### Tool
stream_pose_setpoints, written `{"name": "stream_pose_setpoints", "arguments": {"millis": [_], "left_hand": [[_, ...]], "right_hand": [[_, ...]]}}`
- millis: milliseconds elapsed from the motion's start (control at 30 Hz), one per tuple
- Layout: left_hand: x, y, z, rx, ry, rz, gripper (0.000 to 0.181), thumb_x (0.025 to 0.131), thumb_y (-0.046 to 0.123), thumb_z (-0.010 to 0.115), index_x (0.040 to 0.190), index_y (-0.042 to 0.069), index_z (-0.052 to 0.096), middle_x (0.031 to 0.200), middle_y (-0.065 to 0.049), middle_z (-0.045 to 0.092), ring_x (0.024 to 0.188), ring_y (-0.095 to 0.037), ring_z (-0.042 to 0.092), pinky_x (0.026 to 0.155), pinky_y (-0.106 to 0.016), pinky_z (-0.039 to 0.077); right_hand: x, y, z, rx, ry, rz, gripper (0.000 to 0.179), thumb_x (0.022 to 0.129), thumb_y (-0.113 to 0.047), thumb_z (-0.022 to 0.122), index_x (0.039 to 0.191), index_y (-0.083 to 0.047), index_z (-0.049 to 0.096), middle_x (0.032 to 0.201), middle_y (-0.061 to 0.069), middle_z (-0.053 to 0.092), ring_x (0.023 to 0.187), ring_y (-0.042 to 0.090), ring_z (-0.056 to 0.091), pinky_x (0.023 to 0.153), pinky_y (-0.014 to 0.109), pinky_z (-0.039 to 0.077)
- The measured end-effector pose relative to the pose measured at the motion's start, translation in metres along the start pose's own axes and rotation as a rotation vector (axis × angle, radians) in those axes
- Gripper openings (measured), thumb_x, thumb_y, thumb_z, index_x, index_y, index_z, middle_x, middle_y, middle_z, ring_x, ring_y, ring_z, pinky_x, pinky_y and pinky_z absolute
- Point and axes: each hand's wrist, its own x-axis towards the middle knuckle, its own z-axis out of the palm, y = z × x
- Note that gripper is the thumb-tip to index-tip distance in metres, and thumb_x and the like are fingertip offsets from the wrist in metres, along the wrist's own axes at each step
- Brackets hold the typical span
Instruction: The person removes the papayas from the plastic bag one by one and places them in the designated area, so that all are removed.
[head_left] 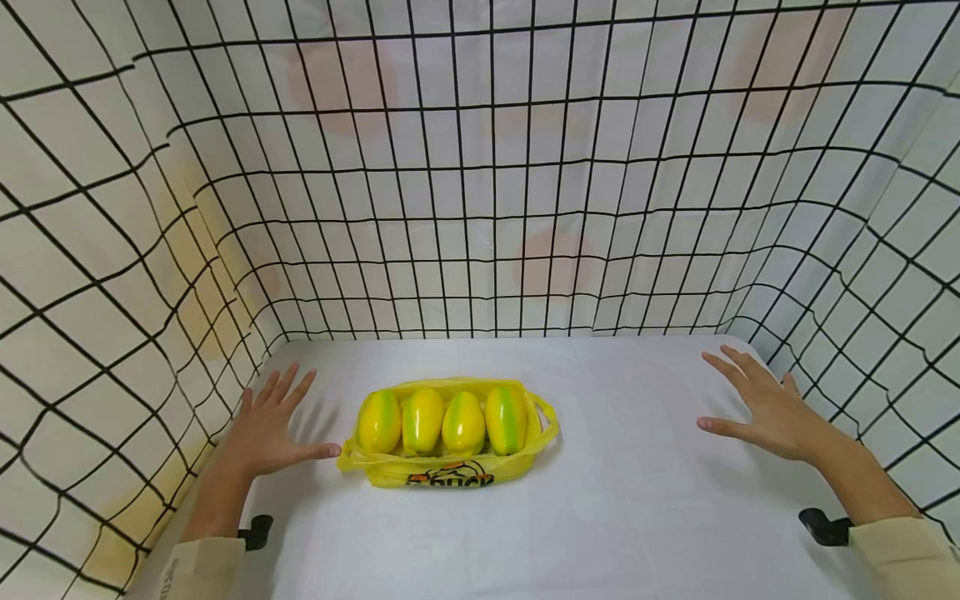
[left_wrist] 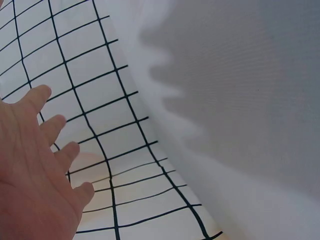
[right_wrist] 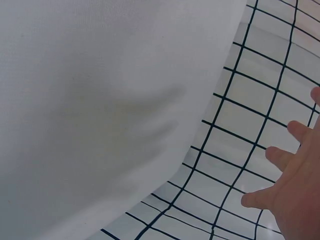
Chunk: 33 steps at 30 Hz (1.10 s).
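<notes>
Several yellow mango-like fruits (head_left: 422, 421) with green streaks lie side by side in a yellow plastic bag (head_left: 450, 475), left of the table's middle. Dark lettering shows on the front of the bag, and a handle loop stands out at its right end. My left hand (head_left: 262, 435) is spread above the table just left of the bag, its thumb tip close to the bag's left end. Far off to the right, my right hand (head_left: 776, 417) hovers with fingers spread, holding nothing. Both wrist views show spread fingers and their shadows on the white surface, without the bag.
A white-covered table (head_left: 637, 500) carries the bag. White walls with a black grid net (head_left: 495, 192) enclose it at the back and both sides, close beside each hand. Dark wrist mounts (head_left: 823, 527) stick out inward from both sleeves.
</notes>
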Motion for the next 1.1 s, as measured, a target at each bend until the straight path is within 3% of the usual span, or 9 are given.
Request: {"name": "stream_pose_setpoints", "arguments": {"millis": [267, 567, 833, 1100], "left_hand": [[0.000, -0.002, 0.002, 0.013, 0.000, 0.008, 0.126, 0.072, 0.081, 0.070, 0.166, 0.016, 0.019, 0.172, -0.020, 0.015, 0.153, -0.053, 0.020, 0.118, -0.079, 0.010], [-0.001, 0.000, 0.007, 0.035, 0.016, 0.014, 0.126, 0.071, 0.082, 0.070, 0.165, 0.014, 0.023, 0.169, -0.024, 0.023, 0.149, -0.052, 0.028, 0.116, -0.080, 0.017], [0.000, 0.001, 0.013, -0.037, 0.037, 0.009, 0.125, 0.069, 0.078, 0.075, 0.165, 0.015, 0.023, 0.168, -0.023, 0.023, 0.150, -0.050, 0.027, 0.118, -0.077, 0.018], [0.003, 0.006, 0.020, -0.041, 0.029, 0.007, 0.127, 0.069, 0.080, 0.074, 0.165, 0.015, 0.022, 0.168, -0.024, 0.024, 0.150, -0.051, 0.027, 0.118, -0.077, 0.020]], "right_hand": [[0.000, -0.001, -0.002, 0.001, 0.005, 0.012, 0.103, 0.089, -0.055, 0.072, 0.167, -0.026, 0.011, 0.173, 0.019, 0.002, 0.154, 0.055, 0.009, 0.102, 0.092, -0.003], [0.000, -0.001, 0.003, -0.015, 0.005, 0.025, 0.103, 0.089, -0.057, 0.072, 0.167, -0.025, 0.012, 0.172, 0.022, 0.008, 0.148, 0.061, 0.020, 0.101, 0.093, 0.004], [0.006, -0.004, 0.008, 0.000, 0.035, 0.010, 0.103, 0.089, -0.056, 0.073, 0.167, -0.026, 0.013, 0.171, 0.021, 0.012, 0.148, 0.058, 0.023, 0.104, 0.091, 0.007], [0.015, -0.014, 0.012, 0.022, 0.042, -0.009, 0.101, 0.090, -0.055, 0.072, 0.167, -0.023, 0.014, 0.170, 0.022, 0.014, 0.145, 0.060, 0.027, 0.103, 0.090, 0.013]]}}
